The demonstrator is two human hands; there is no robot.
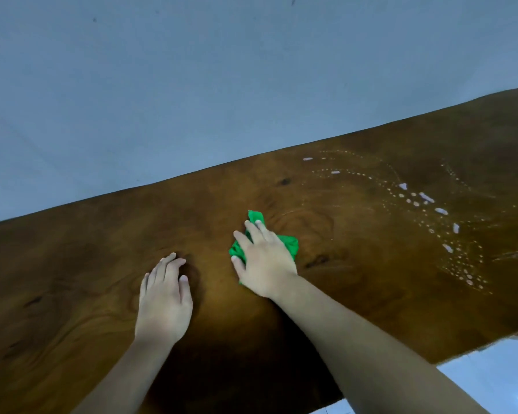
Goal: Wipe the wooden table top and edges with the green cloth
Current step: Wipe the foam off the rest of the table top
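Observation:
A long brown wooden table top [81, 264] runs across the view, tilted up to the right. My right hand [265, 259] presses down flat on a crumpled green cloth [289, 245] near the middle of the table, with the cloth showing around the fingers. My left hand [165, 303] rests palm down on the bare wood to the left of it, fingers slightly curled and holding nothing. Trails of wet droplets and streaks [425, 204] lie on the wood to the right of the cloth.
A plain grey-blue wall [222, 85] stands right behind the table's far edge. The near edge of the table shows at the lower right, with a pale floor [491, 380] beyond it.

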